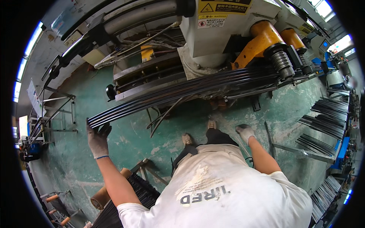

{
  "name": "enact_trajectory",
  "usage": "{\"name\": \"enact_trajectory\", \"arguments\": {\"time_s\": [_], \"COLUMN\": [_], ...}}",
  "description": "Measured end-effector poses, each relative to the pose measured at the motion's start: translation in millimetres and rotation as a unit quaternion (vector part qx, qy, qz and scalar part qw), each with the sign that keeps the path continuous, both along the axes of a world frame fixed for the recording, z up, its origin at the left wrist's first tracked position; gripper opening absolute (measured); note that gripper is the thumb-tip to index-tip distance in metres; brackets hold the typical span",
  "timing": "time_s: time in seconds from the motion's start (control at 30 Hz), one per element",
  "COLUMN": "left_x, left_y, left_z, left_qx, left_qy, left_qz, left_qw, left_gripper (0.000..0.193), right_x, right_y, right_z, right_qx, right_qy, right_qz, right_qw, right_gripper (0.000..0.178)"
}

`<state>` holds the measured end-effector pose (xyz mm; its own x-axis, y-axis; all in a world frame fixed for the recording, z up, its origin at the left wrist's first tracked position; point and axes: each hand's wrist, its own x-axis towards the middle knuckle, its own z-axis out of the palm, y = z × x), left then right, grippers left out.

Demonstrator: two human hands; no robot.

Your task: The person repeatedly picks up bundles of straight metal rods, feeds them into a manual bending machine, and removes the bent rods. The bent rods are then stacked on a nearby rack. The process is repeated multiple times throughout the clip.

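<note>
My left hand [98, 140], in a pale knit glove with dark fingers, is at the left end of a bundle of long black metal rods [159, 97]. Its fingers close round the rod ends, some of them hidden behind the rods. From there the bundle runs rightward along the front of a machine [207, 41] and passes under its yellow arm [262, 41]. My right hand [245, 132], gloved too, hangs low beside my right leg, well away from the rods. Its fingers are loosely extended and I see nothing in them.
Black rods [327, 119] lie in groups on a rack at the right. Close by my left arm is a stand with a brown roller [102, 197] and dark rods [140, 190]. A metal frame [61, 110] stands at the far left. Bent bars [161, 117] jut out below the machine over the green floor.
</note>
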<state>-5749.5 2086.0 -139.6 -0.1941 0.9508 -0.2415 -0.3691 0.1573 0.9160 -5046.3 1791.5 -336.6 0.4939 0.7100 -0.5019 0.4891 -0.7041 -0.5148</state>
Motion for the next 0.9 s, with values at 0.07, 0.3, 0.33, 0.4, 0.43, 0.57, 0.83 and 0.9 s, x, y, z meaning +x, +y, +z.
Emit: {"name": "enact_trajectory", "arguments": {"time_s": [0.07,0.3,0.33,0.4,0.43,0.57,0.83,0.9], "left_x": [-3.6,52.7,66.9,105.2,142.6,296.3,387.1,397.1], "left_y": [0.0,-28.9,-41.8,-66.0,-72.6,-92.9,-48.0,-48.8], "left_z": [-10.0,-64.3,-86.1,-135.4,-150.6,-167.4,-179.0,-154.7], "left_qx": [0.035,-0.067,-0.091,-0.176,-0.22,-0.243,0.027,-0.058], "left_qy": [-0.058,-0.196,-0.187,-0.215,-0.205,-0.329,0.455,0.348], "left_qz": [0.06,0.23,0.209,0.223,0.229,0.031,-0.28,-0.24], "left_qw": [0.996,0.951,0.955,0.934,0.926,0.912,0.845,0.904], "left_gripper": [0.065,0.078,0.079,0.076,0.062,0.042,0.045,0.048], "right_x": [5.6,46.3,59.0,89.6,109.6,207.7,296.6,288.4], "right_y": [17.1,50.4,53.8,65.0,66.2,52.5,86.8,89.7], "right_z": [-7.8,2.5,-0.2,-6.3,-12.3,-110.1,-26.6,-24.8], "right_qx": [-0.016,-0.084,-0.095,-0.113,-0.12,-0.082,-0.008,0.012], "right_qy": [-0.03,0.008,0.023,0.042,0.044,-0.085,0.07,0.091], "right_qz": [0.101,0.096,0.078,0.059,0.053,0.179,-0.089,-0.096], "right_qw": [0.994,0.992,0.992,0.991,0.99,0.977,0.994,0.991], "right_gripper": [0.048,0.053,0.054,0.055,0.055,0.056,0.056,0.057]}}
